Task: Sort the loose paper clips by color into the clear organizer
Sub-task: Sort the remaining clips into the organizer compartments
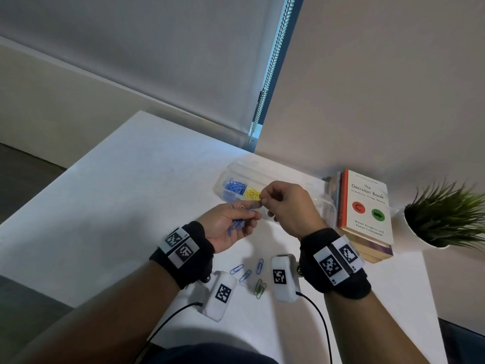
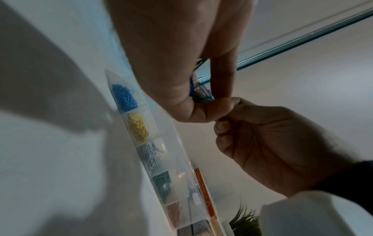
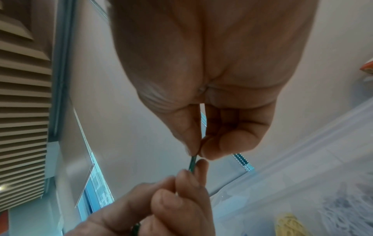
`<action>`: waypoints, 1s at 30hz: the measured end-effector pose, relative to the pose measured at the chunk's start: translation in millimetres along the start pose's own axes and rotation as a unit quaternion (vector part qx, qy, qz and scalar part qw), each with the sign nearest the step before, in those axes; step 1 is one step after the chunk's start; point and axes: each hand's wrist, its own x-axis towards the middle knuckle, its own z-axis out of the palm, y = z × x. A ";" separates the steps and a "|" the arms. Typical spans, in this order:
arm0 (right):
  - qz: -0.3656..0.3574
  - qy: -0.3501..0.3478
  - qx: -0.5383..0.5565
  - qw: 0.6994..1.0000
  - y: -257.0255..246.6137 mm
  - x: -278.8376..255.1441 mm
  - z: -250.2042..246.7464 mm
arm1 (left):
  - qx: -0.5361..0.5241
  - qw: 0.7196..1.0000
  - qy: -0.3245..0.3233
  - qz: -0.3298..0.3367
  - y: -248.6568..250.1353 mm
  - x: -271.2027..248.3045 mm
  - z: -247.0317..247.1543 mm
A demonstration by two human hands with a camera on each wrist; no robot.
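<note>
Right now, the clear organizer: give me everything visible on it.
The clear organizer is a long, see-through plastic box lying flat on the white table, beside the stacked books. Dividers split it into a row of compartments: blue clips, then yellow, white, dark green, reddish. Lid state unclear. Both hands work above it, not touching it.

The worktop [image 1: 110,179] is smooth, matt white. The clear organizer [image 2: 177,161] is glossy see-through plastic. The loose paper clips [image 1: 246,273] near the front edge are thin wire with a coloured coating. The book [image 1: 367,206] has a matt paper cover. Black cloth wrist straps [image 1: 194,248] carry white plastic housings [image 1: 284,278].
</note>
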 end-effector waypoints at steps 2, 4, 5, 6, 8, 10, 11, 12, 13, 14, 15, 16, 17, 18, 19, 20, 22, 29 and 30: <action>0.005 0.009 0.009 1.000 -0.4 0.2 -1.0 | -0.023 1.000 0.003 0.000 1.2 -0.8 -1.2; 0.005 0.009 0.015 1.000 -1.7 -0.2 -2.4 | -0.046 0.999 0.012 -0.001 1.9 -0.9 -2.3; 0.006 0.006 0.020 1.000 -2.8 -0.5 -3.1 | -0.055 0.998 0.018 -0.001 2.1 -0.7 -2.4; 0.008 0.004 0.028 1.000 -4.1 -0.9 -3.8 | -0.061 0.998 0.024 0.000 2.4 -0.4 -2.2; 0.014 0.005 0.049 0.999 -5.5 -1.8 -5.1 | -0.068 0.997 0.032 0.001 3.5 -0.4 -1.2; 0.016 0.014 0.058 0.998 -5.4 -2.1 -6.5 | -0.089 0.996 0.031 -0.002 5.1 -0.5 0.4; 0.016 0.018 0.060 0.998 -4.7 -2.4 -6.8 | -0.105 0.994 0.028 -0.004 5.8 -0.4 0.7; 0.014 0.022 0.061 0.998 -4.4 -2.7 -7.2 | -0.120 0.992 0.025 -0.005 6.7 -0.2 0.8; 0.012 0.025 0.062 0.998 -4.1 -3.3 -7.6 | -0.130 0.991 0.022 -0.007 7.2 -0.4 0.8; 0.010 0.027 0.065 0.997 -4.9 -3.8 -7.9 | -0.137 0.990 0.021 -0.009 7.3 -0.4 0.1; 0.009 0.028 0.071 0.997 -6.1 -4.4 -8.4 | -0.142 0.990 0.020 -0.010 7.4 -0.3 -0.5; 0.008 0.027 0.079 0.996 -8.3 -5.0 -8.9 | -0.144 0.989 0.019 -0.012 7.7 -0.1 -1.2; 0.006 0.028 0.089 0.996 -10.5 -5.3 -9.4 | -0.148 0.989 0.018 -0.013 8.0 0.3 -1.8; 0.004 0.029 0.099 0.995 -13.1 -5.5 -10.3 | -0.151 0.988 0.018 -0.014 8.0 0.7 -2.6; 0.002 0.029 0.108 0.994 -15.1 -5.4 -11.3 | -0.153 0.988 0.019 -0.015 8.4 0.8 -3.1; 0.002 0.029 0.115 0.993 -17.2 -5.5 -12.2 | -0.154 0.988 0.021 -0.014 8.7 0.7 -3.9; 0.005 0.028 0.120 0.992 -19.9 -4.4 -13.3 | -0.157 0.987 0.022 -0.013 9.5 0.4 -7.3; 0.030 0.023 0.032 0.999 -26.9 35.0 -4.4 | -0.179 0.982 0.059 -0.006 8.3 -1.7 -28.3; 0.032 0.028 0.025 0.999 -27.3 41.5 -4.7 | -0.183 0.981 0.059 -0.005 8.7 -1.7 -30.4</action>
